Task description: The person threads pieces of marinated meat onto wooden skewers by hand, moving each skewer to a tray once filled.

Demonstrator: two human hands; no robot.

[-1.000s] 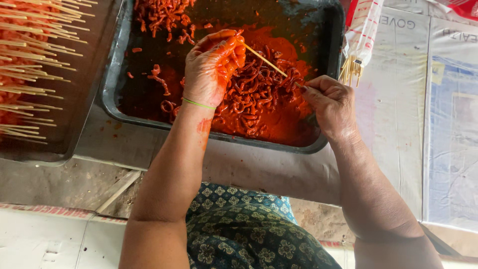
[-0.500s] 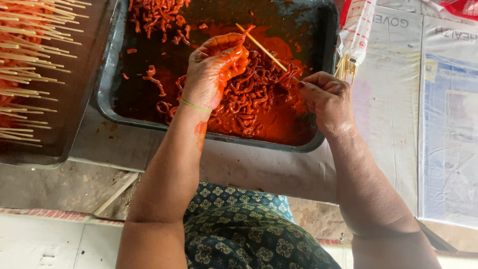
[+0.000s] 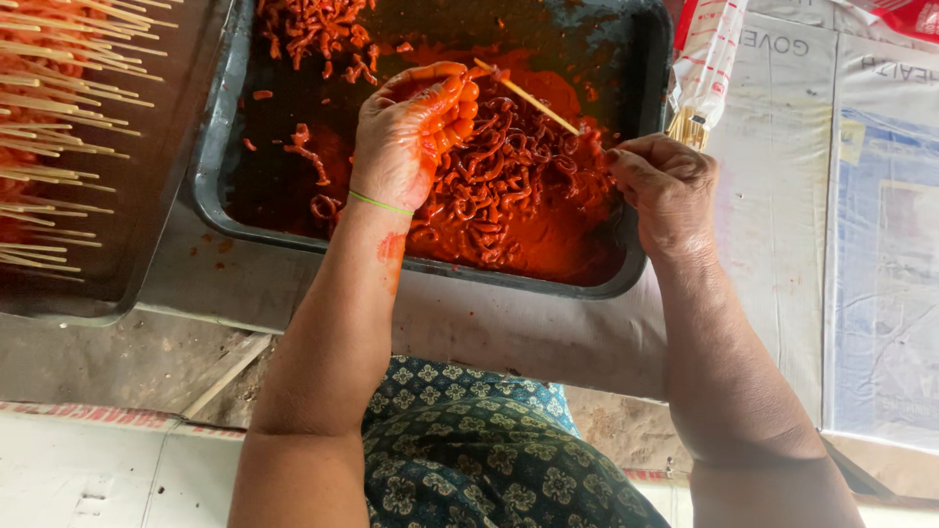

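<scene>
- Head view: sauce-slicked left hand point(image 3: 406, 137) pinches glossy, curled red meat strips point(image 3: 509, 176) onto a thin bamboo skewer point(image 3: 526, 96).
- Dry right hand point(image 3: 665, 186), at three o'clock, grips the skewer's end with closed fingers.
- Both hover over a dark, round-cornered metal tray point(image 3: 210, 176); finished skewers point(image 3: 59, 117) lie at nine o'clock.

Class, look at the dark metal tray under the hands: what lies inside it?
Inside the dark tray: curled red-sauced strips in orange-red marinade, more strips at the far end. The left hand covers some.
</scene>
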